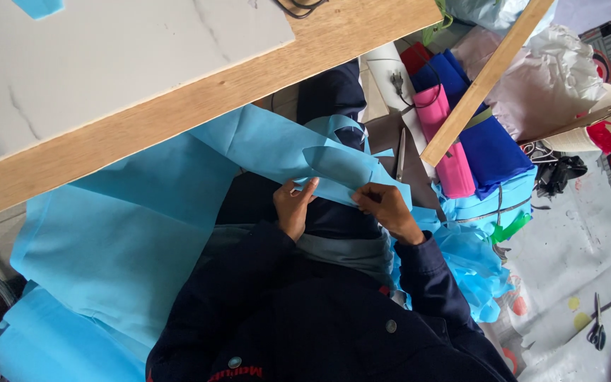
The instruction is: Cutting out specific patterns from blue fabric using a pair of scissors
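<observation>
My left hand (293,206) and my right hand (388,210) both pinch a light blue non-woven fabric strip (341,170) just above my lap. The strip folds into a loop and joins a large light blue fabric sheet (129,233), which spreads to the left over my knees and runs under the table. My thumbs press the strip's lower edge, the hands a short way apart. My dark navy jacket sleeves fill the lower middle.
A wooden-edged table with a white marbled top (107,78) fills the upper left. Pink (447,141) and dark blue (489,141) fabric rolls lie at the right under a slanted wooden slat (486,78). Black scissors (595,331) lie at the lower right. More blue scraps (472,265) are by my right elbow.
</observation>
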